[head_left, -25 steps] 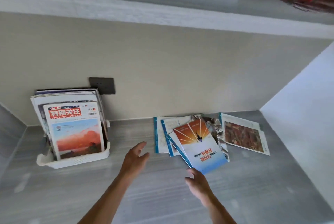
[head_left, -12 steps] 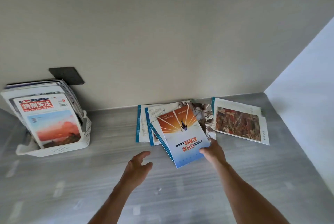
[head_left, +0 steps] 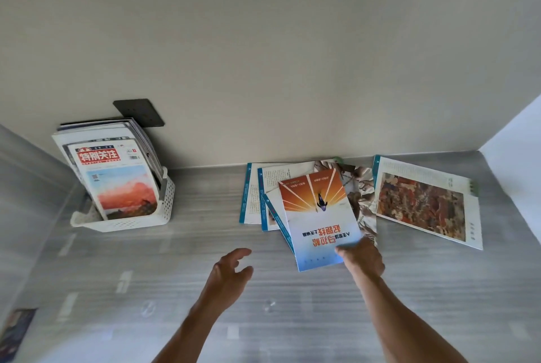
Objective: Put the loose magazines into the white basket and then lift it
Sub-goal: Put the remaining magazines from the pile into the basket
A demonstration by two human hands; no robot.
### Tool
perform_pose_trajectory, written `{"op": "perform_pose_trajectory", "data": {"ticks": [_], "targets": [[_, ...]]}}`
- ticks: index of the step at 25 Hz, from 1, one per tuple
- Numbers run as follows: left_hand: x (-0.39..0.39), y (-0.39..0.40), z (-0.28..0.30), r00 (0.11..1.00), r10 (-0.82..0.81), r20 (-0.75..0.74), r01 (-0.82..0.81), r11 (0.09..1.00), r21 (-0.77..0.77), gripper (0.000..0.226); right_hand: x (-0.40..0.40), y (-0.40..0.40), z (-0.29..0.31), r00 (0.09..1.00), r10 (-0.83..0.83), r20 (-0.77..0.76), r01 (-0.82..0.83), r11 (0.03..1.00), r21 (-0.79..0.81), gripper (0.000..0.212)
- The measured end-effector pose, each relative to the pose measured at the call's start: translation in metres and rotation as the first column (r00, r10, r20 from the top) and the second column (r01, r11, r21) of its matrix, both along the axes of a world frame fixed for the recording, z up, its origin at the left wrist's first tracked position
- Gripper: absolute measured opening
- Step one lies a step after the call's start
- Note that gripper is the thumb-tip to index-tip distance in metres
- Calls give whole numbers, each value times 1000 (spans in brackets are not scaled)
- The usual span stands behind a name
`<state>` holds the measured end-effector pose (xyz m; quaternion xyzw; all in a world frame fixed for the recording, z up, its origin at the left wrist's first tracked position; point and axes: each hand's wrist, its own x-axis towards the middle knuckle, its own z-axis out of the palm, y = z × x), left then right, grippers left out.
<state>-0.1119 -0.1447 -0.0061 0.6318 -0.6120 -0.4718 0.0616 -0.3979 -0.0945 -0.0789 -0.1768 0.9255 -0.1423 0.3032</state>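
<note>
The grey wood-grain surface (head_left: 292, 318) filled the lower half of the view, bounded at the rear by a plain beige wall (head_left: 263, 55) and at the right by a white side panel (head_left: 515, 128). A dark rectangular plate (head_left: 139, 113) was fixed to the wall just behind the basket.

The white basket (head_left: 140, 217) stood at the left of the surface, close to the wall. It held a leaning stack of magazines (head_left: 108, 166), the front one bearing a red masthead and a red landscape picture.

The loose magazines lay well apart from the basket, at the right rear of the surface. One, showing a brownish painting (head_left: 424, 201), lay flat on its own nearest the side panel. Beside it lay an overlapping pile: two blue-edged magazines (head_left: 254, 195) beneath, one with a crumpled-looking cover (head_left: 363, 195), and an orange-and-pale-blue magazine (head_left: 319, 216) on top, tilted across the others.

The right hand (head_left: 361, 255) was at the near right corner of the top magazine, thumb laid on the cover and the fingers beyond that corner, at its edge; whether they pinched the corner could not be told from this view.

The left hand (head_left: 229, 274) was above the surface, near the pile, fingers relaxed and slightly spread, holding nothing.
</note>
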Motion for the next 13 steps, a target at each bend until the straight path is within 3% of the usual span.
{"op": "perform_pose_trajectory", "data": {"ticks": [2,3,6,8,9,11,13], "targets": [[0,3,3,1000,6,-13,-6,1000,-7,36,5,3,5,998,7,60,1,991,-131,28],[-2,3,5,1000,2,-26,-2,1000,-14,34,11,3,8,999,36,19,-31,978,-204,19],[-10,0,17,997,34,-69,-36,999,-34,24,30,-1,36,972,180,-151,-231,852,-470,11],[-13,-8,29,973,157,-168,-169,984,-63,19,35,-8,60,954,266,-141,-294,726,-621,12],[-11,-16,36,921,280,-271,-300,954,-33,19,35,-11,73,948,307,-83,-278,673,-685,15],[6,-36,54,664,567,-488,-559,810,180,19,32,-18,102,913,387,130,-129,575,-808,22],[38,-52,64,392,729,-561,-584,669,460,35,30,-25,128,842,438,315,53,512,-857,40]]}}
